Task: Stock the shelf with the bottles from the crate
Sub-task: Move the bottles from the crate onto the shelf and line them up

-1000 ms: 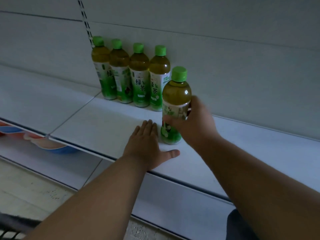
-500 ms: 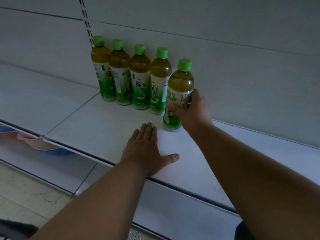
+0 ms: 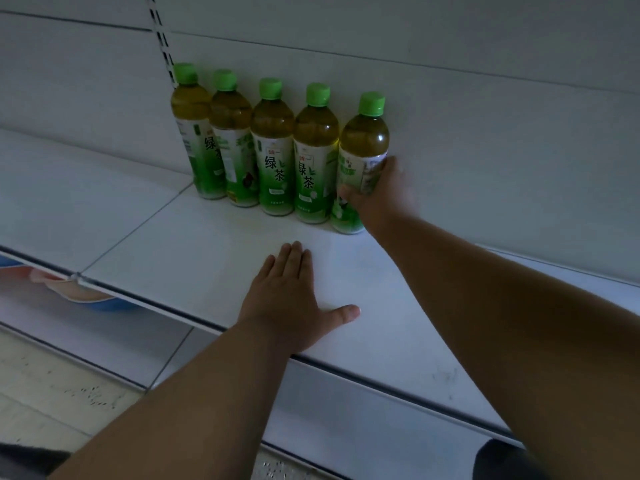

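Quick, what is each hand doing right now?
Left hand: open, flat on the shelf.
Right hand: gripping the rightmost bottle in the row.

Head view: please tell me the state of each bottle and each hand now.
Four bottles: upright, capped, in a row at the back wall.
Fifth bottle: upright on the shelf, capped, at the row's right end.
Right hand: grips the fifth bottle.
Left hand: flat on the shelf.

5 green-cap tea bottles [image 3: 277, 147] upright, row at shelf [image 3: 207, 258] back (rightmost gripped).
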Demonstrator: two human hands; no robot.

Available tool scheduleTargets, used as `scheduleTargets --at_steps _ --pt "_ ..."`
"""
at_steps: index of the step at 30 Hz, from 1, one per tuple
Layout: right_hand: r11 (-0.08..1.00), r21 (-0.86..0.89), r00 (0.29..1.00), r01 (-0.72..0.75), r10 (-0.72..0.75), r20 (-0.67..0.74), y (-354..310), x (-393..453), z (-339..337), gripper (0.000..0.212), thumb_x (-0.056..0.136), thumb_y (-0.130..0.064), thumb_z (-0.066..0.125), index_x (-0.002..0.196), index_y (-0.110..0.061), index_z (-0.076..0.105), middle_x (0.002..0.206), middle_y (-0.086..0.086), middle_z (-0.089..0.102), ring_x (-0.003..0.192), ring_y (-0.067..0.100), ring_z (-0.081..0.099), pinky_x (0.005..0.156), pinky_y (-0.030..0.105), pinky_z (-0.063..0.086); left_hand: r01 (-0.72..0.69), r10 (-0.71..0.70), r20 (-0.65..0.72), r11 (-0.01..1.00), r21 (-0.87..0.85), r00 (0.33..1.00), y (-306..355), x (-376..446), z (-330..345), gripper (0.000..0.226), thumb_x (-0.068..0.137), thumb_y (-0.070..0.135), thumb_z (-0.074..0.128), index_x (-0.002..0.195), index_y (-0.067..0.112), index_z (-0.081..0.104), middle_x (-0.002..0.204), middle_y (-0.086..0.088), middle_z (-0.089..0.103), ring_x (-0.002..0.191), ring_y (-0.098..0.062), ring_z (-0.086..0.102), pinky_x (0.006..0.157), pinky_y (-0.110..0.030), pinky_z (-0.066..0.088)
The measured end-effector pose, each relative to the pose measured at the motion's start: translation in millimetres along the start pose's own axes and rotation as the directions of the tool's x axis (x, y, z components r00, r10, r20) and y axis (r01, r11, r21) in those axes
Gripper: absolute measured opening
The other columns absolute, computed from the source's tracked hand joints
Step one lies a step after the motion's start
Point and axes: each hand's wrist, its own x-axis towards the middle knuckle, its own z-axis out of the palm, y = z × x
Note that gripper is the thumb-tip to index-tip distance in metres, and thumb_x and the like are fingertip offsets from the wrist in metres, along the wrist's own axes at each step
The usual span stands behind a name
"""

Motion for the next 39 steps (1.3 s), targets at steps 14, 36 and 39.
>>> scheduleTargets --at_steps 14,36,39 --pt "0.732 -0.260 0.719 0.629 -0.421 0.554 -85 -199 -26 0.061 0.090 -0.049 0.064 0.141 -0.024 0.041 0.140 0.006 0.043 0.128 0.029 0.046 0.105 0.043 0.040 0.216 -0.226 -0.228 0.974 -0.070 0.947 -63 -193 -68 0.084 0.081 0.067 0.062 0.149 0.025 0.039 0.145 -0.002 0.049 0.132 -0.025 0.045 0.108 -0.042 0.039" --pt "0.386 0.172 -0.009 0.906 -0.389 0.921 -203 -410 211 0.065 0.081 -0.052 0.073 0.134 -0.024 0.046 0.131 0.008 0.051 0.116 0.028 0.055 0.097 0.048 0.051 0.907 -0.941 -0.116 0.338 -0.253 0.319 -191 -451 59 0.090 0.083 0.075 0.053 0.155 0.029 0.023 0.159 -0.003 0.029 0.144 -0.026 0.030 0.114 -0.047 0.032" --pt "0.433 0.168 -0.044 0.885 -0.282 0.958 -187 -410 260 0.062 0.083 -0.049 0.074 0.132 -0.022 0.048 0.127 0.007 0.052 0.110 0.026 0.057 0.094 0.045 0.053 0.920 -0.971 -0.042 0.235 -0.315 0.234 -202 -430 105 0.099 0.083 0.076 0.050 0.158 0.021 0.016 0.165 -0.009 0.015 0.150 -0.028 0.017 0.119 -0.046 0.021"
